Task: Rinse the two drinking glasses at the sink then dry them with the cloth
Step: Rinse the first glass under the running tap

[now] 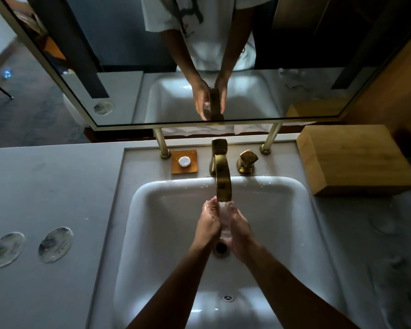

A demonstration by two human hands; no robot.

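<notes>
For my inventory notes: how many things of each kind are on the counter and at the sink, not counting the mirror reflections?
Drinking glass, held under the faucet: 1
Round coasters: 2
Gold faucet: 1
Gold tap handle: 1
Soap dish with soap: 1
Wooden box: 1
Total: 7

Under the spout of the brass-coloured faucet (221, 176), a clear drinking glass (224, 219) sits in the running water, held between the left hand (208, 224) and the right hand (239, 230), fingers curled round its sides. The white rectangular sink basin (157, 210) lies below the faucet. Left of the faucet base rests a small white round soap (184, 161) on an orange square dish (192, 168); right of it stands a brass handle (247, 161), then a light wooden box (351, 160). Far left lie two round marbled coasters (55, 244).
</notes>
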